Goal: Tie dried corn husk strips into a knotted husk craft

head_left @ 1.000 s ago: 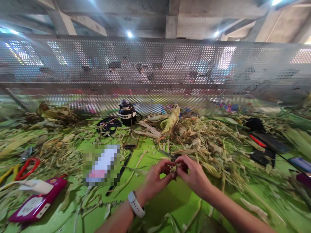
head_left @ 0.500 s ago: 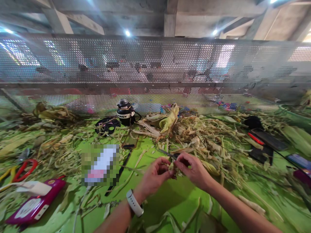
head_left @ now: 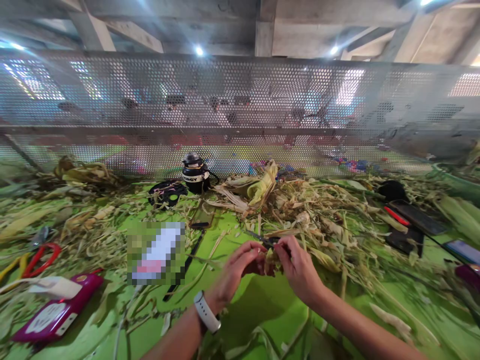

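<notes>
My left hand (head_left: 242, 265), with a white band on its wrist, has its fingers curled around a small yellowish-green piece of dried corn husk (head_left: 270, 259). From the other side my right hand (head_left: 298, 265) pinches the same piece between thumb and fingers. Part of the piece is hidden by the fingers. Just beyond my fingertips a dark, thin-bladed tool (head_left: 258, 236), perhaps scissors, lies among the scraps; its handle end is partly covered. A heap of dry husks (head_left: 296, 205) spreads behind my hands on the green tabletop (head_left: 258, 310).
A black jar-like bottle (head_left: 195, 175) stands at the back before a perforated metal screen (head_left: 240, 110). To the left lie red-handled scissors (head_left: 43, 260) and a magenta power box (head_left: 60, 310) with a cable. Phones (head_left: 416, 216) lie at the right. People are seen beyond the screen.
Both hands have shifted slightly around the husk piece. My right hand has turned, its fingers now more upright, and my left fingers have curled further in.
</notes>
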Available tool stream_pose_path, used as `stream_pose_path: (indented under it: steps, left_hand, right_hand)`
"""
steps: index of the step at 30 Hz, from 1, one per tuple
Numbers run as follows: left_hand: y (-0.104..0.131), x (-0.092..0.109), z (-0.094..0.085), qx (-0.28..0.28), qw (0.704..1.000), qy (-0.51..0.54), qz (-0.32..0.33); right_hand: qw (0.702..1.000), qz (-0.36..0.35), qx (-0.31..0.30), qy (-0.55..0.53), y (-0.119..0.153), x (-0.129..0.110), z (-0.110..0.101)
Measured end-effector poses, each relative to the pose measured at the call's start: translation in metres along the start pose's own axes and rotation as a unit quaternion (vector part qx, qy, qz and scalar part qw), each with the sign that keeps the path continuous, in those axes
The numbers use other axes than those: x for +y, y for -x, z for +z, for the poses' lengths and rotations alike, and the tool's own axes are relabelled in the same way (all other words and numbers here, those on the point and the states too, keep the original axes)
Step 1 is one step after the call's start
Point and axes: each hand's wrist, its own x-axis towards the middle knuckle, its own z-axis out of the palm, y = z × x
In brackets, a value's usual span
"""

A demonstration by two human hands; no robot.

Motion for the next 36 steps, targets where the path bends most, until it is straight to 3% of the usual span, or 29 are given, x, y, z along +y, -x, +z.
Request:
stream_pose_path:
  steps: [4, 15, 22, 30, 36]
  left_hand:
    - [-0.0006, 0.0019, 0.0030, 0.003, 1.000, -0.012, -0.003]
    - [-0.0033, -0.0012, 0.0019, 0.002, 0.994, -0.092, 0.064]
    - [0.0009, 0.0006, 0.0015, -0.002, 1.000, -0.014, 0.011]
    - [-0.0050, -0.0001, 0.0033, 0.019, 0.997, -0.065, 0.027]
    - [-0.0059, -0.0044, -0.0010, 0.013, 0.999, -0.039, 0.024]
  right_hand:
    - [1.000, -0.022, 0.005, 0.012, 0.0016, 0.0004, 0.0022]
    - [0.998, -0.044, 0.011, 0.047, 0.0064, -0.0011, 0.0024]
    - [0.995, -0.064, 0.022, 0.079, 0.0048, -0.0009, 0.0016]
    - [0.994, -0.063, 0.020, 0.083, 0.0047, -0.0010, 0.0008]
    - [0.996, -0.057, 0.029, 0.064, 0.0036, 0.0002, 0.0008]
